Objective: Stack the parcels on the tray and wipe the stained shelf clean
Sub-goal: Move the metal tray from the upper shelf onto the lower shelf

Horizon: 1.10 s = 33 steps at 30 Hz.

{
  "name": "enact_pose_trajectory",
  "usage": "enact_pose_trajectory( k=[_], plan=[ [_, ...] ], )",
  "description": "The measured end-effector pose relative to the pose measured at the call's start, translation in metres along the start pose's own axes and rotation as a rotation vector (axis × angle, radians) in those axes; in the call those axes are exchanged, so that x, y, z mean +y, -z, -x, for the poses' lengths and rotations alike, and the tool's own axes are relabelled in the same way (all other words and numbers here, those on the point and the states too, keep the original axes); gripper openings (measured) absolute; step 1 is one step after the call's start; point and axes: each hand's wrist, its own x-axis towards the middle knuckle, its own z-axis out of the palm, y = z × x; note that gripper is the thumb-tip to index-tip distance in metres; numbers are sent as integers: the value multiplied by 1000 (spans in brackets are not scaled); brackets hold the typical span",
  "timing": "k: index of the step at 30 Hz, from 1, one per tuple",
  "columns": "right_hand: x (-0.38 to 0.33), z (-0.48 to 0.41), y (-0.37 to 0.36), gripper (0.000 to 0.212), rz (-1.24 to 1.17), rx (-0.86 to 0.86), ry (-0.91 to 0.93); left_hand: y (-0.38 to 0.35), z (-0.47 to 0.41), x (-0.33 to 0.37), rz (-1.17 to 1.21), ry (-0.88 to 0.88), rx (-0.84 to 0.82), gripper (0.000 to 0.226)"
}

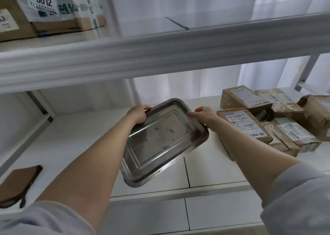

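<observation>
1. You held the tray [160,138] tilted above the shelf [80,136].
2. Your left hand [138,114] and right hand [205,117] each gripped its rim.
3. The parcels [267,122] lay heaped on the shelf, just right of the tray.
4. Boxes [53,8] stood one shelf up.

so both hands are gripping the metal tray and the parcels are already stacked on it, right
Not quite. The left hand and right hand grip the metal tray, but no parcels are on it: they lie on the shelf to its right, per the head view.
</observation>
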Motion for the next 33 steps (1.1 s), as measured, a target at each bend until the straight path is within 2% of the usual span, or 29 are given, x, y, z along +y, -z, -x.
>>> enact_pose_trajectory(
  k=[5, 8, 13, 15, 19, 21, 24, 28, 33],
  plan=[
    [8, -6, -7, 21, 88, 7, -26, -21, -10, 3, 2, -21, -36, 51],
    [20, -13, -11, 23, 139, 0, -80, -29, -13, 5, 2, 2, -17, 55],
    [38, -30, -25, 17, 135, -7, -116, -34, -12, 6, -85, 99, 163, 51],
    [43, -33, -28, 18, 154, 20, -137, -29, -9, 1, -116, 158, 177, 53],
    [49, -38, -31, 18, 204, 46, -184, -25, -1, -22, -92, 361, 59, 56],
    [53, -41, -34, 18, 233, 78, -200, -26, 7, -30, -138, 418, -20, 51],
    [52, -40, -35, 16, 279, 123, -187, -31, 17, -30, -214, 392, -143, 35],
    [49, -33, -34, 10, 347, 150, -164, -38, 23, -25, -239, 363, -222, 36],
    [51, -31, -31, 17, 441, 101, -153, -33, 37, -12, -224, 359, -303, 37]
  ],
)
